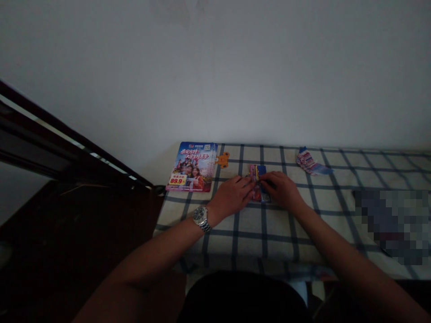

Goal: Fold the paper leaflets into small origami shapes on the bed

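Both my hands rest on a checked tablecloth (pixel 262 224), meeting over a small stack of colourful cards (pixel 257 172). My left hand (pixel 232 195), with a metal watch on its wrist, has its fingers curled against the left side of the cards. From the right, my right hand (pixel 282 189) pinches the cards' top edge. Most of the stack is hidden beneath the fingers.
A printed flyer (pixel 193 167) lies at the table's back left corner, with a small orange figure (pixel 222 159) beside it. Another fanned bunch of cards (pixel 310 162) lies at the back right. A blurred dark item (pixel 390 224) sits at right. Dark furniture (pixel 67 215) stands left.
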A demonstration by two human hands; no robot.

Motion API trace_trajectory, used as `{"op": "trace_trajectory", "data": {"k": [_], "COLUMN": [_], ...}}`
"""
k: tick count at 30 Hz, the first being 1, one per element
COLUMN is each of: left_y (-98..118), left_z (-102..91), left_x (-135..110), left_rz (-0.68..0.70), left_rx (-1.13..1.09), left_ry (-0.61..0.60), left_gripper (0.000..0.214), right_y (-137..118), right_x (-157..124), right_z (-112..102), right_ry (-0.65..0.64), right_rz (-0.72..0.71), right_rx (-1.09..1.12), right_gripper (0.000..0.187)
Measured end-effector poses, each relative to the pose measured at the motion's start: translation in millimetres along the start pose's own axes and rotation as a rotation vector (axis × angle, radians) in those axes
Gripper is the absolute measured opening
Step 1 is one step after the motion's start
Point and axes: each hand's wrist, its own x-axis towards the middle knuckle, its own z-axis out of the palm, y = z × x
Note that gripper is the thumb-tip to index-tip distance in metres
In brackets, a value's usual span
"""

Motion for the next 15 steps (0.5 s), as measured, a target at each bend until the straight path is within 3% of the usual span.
{"op": "trace_trajectory", "data": {"k": [15], "left_y": [-0.7], "left_z": [3.1], "left_x": [-1.2], "left_rz": [0.005], "left_rx": [-0.017], "left_ry": [0.012], "left_gripper": [0.042], "right_y": [-10.1], "right_x": [8.3], "right_z": [2.9], "right_ry": [-0.016], "right_rz": [0.042], "right_rx": [-0.174], "right_gripper": [0.008]}}
